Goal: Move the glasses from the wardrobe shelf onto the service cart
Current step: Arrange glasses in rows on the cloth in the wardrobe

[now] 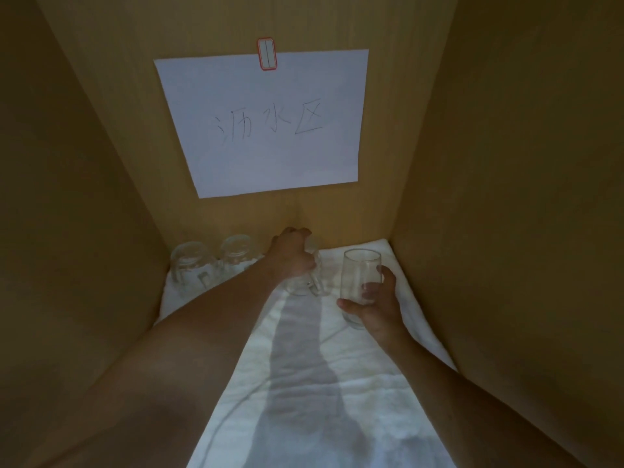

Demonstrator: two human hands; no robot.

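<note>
So, far left of the wardrobe shelf [101, 163] – two glass mugs stood upside down on the white towel [304, 383], first mug [189, 268] tight in the back-left corner, second mug [238, 256] just right of it, near touching. Next over, the left hand [293, 255] reached to the far end w/ fingers curled round a third mug [309, 282], gripping it by the handle area; mug looked upside down, base partly hidden by the hand. On the back wall above, a paper sign [263, 123] w/ handwritten characters hung under a red-edged label [266, 54]. Further right, the right hand [374, 302] held a plain tumbler [359, 275] upright – thumb on the near side, fingers wrapped behind the glass, lifted just above the towel, near the right wall. Couldn't tell if its base touched the cloth.
</note>
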